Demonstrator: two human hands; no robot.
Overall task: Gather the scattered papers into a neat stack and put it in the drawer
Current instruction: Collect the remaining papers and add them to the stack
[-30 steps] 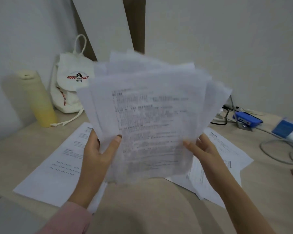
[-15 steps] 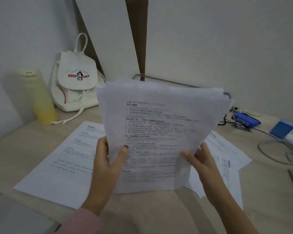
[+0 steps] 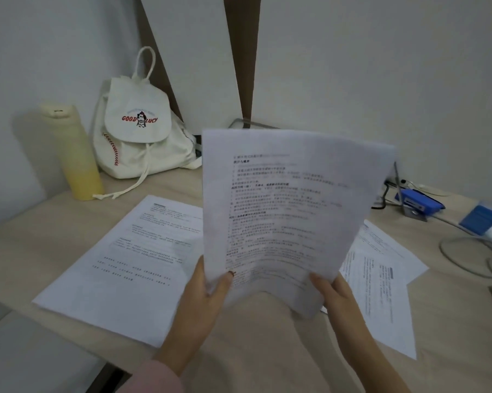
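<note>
Squared from a loose fan into a near-flush sheaf of papers [image 3: 290, 211], upright above the desk [image 3: 267, 350], long axis vertical. Pinched at bottom corners by left hand [image 3: 205, 302] and right hand [image 3: 332, 299]. One loose sheet [image 3: 131, 265] flat just left of left hand; overlapping sheets [image 3: 381, 279] beside right. No drawer in view.

The held stack [image 3: 290, 211] stands above the counter [image 3: 267, 350], loose sheets [image 3: 131, 259] lying left and right, backpack [image 3: 137, 131] behind.

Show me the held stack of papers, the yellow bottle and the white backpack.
stack of papers [image 3: 290, 208], head view, middle of the front sheet.
yellow bottle [image 3: 75, 154], head view, middle of its body.
white backpack [image 3: 138, 129], head view, on its front flap.
</note>
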